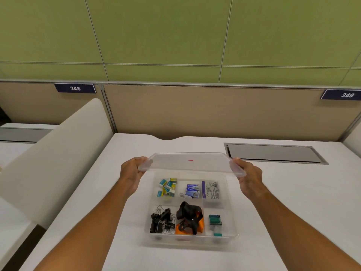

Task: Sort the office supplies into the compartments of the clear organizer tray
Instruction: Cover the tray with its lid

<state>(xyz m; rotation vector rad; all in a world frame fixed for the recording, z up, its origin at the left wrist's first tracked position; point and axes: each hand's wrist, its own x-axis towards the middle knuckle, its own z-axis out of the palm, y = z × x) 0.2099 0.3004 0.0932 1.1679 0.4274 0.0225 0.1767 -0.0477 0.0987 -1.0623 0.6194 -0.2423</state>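
The clear organizer tray (192,240) sits on the white desk in front of me. Its compartments hold small blue and yellow boxes (167,187), purple staple boxes (192,191), a printed packet (212,189), black binder clips (162,219), a black strap over an orange item (189,216) and a green stamp pad (214,221). A clear lid (192,163) with a small red mark hovers over the tray's far half. My left hand (132,170) grips the lid's left edge and my right hand (248,176) grips its right edge.
A white desk (293,192) carries the tray. A grey cable hatch (273,153) is set into the desk at the back right. A beige partition (195,110) stands behind, and a white side divider (58,153) rises at the left.
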